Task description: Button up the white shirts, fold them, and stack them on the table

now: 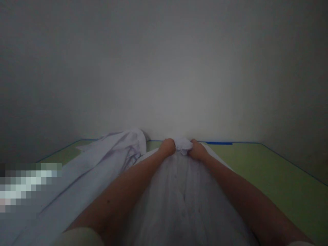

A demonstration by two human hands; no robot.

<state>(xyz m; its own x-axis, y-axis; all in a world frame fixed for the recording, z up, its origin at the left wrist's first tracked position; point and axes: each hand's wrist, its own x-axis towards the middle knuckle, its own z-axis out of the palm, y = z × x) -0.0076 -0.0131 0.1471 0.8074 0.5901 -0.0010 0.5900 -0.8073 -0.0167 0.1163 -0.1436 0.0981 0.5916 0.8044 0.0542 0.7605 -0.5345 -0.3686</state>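
My left hand (167,147) and right hand (199,150) each have a closed grip on the bunched far end of a white shirt (184,201), spread toward me over a green desk (279,181). An uneven tug could crease it or catch the white cloth (102,167) close on its left. A wall (164,68) stands behind the blue far edge (219,143); open room lies right.

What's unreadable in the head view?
Head view, all:
- Left hand, right hand: exact finger placement, hidden by the hands' backs and bunched fabric.
- Held white cloth: near end, cut off by bottom edge.
- Other white cloth: near end, same edge.
- Far left: content masked by pixelation.
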